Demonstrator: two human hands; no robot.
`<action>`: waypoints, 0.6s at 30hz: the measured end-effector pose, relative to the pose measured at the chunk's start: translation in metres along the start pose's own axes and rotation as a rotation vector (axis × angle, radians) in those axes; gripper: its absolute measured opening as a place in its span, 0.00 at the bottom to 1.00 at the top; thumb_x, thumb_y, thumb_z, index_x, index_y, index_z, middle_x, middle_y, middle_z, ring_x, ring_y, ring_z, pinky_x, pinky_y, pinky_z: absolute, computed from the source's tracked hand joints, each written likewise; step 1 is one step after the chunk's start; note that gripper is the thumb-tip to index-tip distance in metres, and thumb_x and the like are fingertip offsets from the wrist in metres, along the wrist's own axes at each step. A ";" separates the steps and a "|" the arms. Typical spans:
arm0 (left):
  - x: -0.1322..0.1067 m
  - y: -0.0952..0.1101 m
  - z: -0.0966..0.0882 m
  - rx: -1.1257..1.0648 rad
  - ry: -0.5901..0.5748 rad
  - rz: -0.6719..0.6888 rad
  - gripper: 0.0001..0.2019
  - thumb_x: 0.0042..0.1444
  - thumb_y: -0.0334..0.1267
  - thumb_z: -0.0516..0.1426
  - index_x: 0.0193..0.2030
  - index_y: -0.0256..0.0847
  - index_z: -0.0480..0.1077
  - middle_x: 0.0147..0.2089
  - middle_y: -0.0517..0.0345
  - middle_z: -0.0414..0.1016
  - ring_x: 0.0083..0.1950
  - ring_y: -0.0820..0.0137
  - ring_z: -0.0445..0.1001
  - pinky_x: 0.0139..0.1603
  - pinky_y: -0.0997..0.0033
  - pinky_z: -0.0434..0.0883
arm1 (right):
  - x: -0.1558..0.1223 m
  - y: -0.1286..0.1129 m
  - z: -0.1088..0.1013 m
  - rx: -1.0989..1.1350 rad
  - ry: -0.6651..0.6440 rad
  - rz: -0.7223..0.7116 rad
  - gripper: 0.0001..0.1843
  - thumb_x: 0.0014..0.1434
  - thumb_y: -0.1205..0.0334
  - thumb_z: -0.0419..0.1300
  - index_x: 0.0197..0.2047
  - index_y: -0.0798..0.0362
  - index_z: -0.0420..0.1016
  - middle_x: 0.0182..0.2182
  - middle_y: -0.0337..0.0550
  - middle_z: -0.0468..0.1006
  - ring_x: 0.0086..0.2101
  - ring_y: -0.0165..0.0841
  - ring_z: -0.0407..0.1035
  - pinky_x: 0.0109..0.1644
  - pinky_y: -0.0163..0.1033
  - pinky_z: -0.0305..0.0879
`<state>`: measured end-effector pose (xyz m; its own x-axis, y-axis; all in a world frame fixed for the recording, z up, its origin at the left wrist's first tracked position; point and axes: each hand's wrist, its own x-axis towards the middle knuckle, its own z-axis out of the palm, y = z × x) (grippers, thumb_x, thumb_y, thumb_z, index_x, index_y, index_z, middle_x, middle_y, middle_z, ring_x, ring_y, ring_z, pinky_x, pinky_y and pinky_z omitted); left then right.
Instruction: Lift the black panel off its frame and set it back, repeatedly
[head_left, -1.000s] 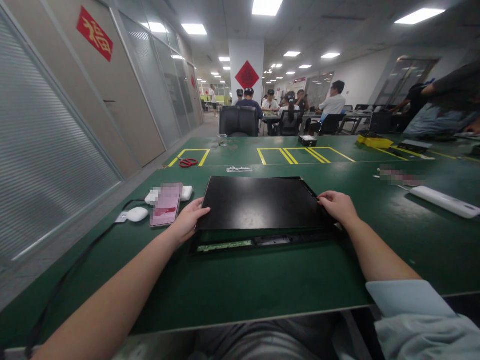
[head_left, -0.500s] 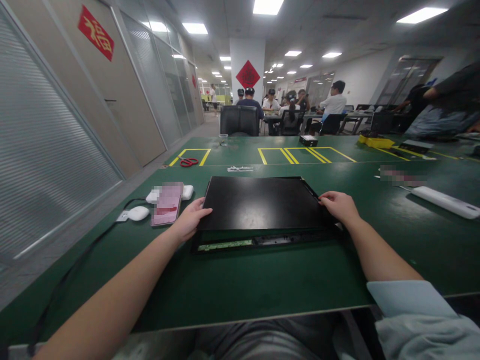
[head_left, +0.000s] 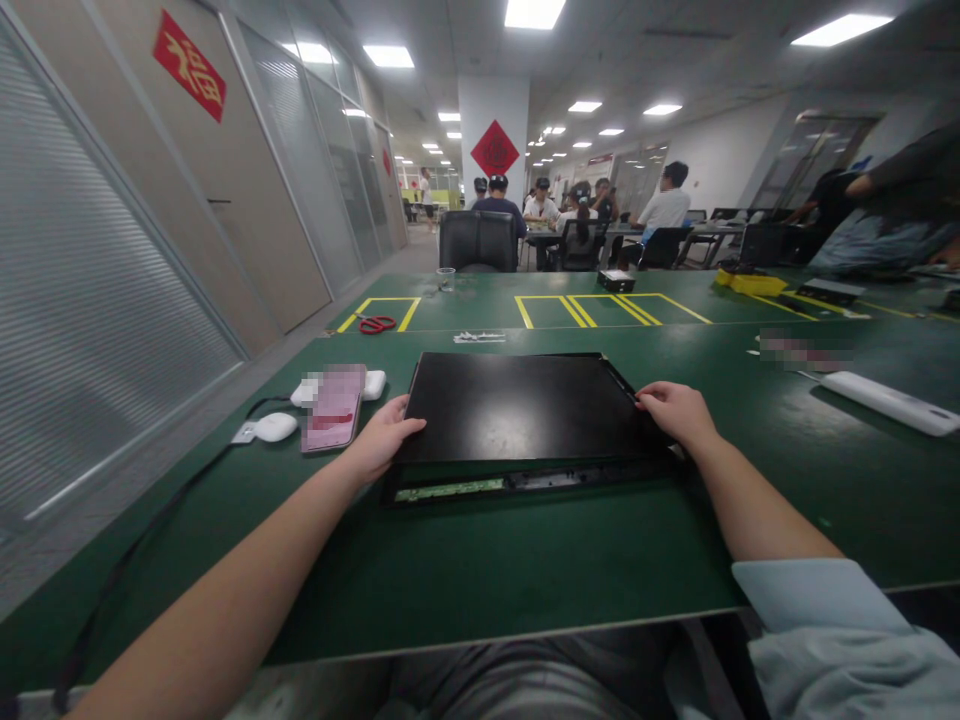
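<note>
A flat black screen panel (head_left: 517,405) lies tilted over a thin black frame (head_left: 600,478), its near edge raised above the frame's near side. Along that near side a green circuit board strip (head_left: 450,491) shows. My left hand (head_left: 386,437) grips the panel's left edge, thumb on top and the other fingers underneath, partly hidden. At the right edge my right hand (head_left: 675,410) is closed in a pinch, thumb and forefinger at the panel's rim; whether the frame's side is pinched too, I cannot tell.
On the green table (head_left: 525,590), a pink phone (head_left: 334,410) and a white round puck (head_left: 276,427) with a cable lie left. Red-handled scissors (head_left: 376,324) and small white pieces (head_left: 480,338) lie beyond. A long white device (head_left: 889,402) and yellow tray (head_left: 750,284) are right. People sit further back.
</note>
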<state>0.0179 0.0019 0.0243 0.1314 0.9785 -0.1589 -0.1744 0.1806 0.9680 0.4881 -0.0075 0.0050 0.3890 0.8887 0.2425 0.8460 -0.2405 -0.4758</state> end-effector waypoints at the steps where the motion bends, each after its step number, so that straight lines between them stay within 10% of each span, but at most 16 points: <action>1: 0.000 0.000 0.000 0.006 0.000 0.000 0.26 0.45 0.23 0.64 0.54 0.39 0.71 0.50 0.49 0.84 0.49 0.59 0.84 0.49 0.63 0.80 | 0.000 0.000 0.000 0.004 0.004 -0.001 0.12 0.54 0.59 0.61 0.38 0.50 0.86 0.30 0.44 0.84 0.38 0.40 0.78 0.42 0.40 0.71; 18: -0.001 0.000 0.001 0.001 0.003 0.016 0.25 0.44 0.25 0.65 0.51 0.39 0.72 0.46 0.51 0.84 0.48 0.58 0.84 0.47 0.64 0.80 | 0.000 -0.002 -0.002 -0.007 -0.008 0.022 0.13 0.55 0.60 0.59 0.38 0.50 0.85 0.32 0.44 0.85 0.39 0.41 0.78 0.42 0.41 0.70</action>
<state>0.0187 0.0013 0.0243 0.1259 0.9815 -0.1440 -0.1750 0.1649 0.9707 0.4873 -0.0081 0.0073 0.4047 0.8864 0.2248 0.8399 -0.2631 -0.4748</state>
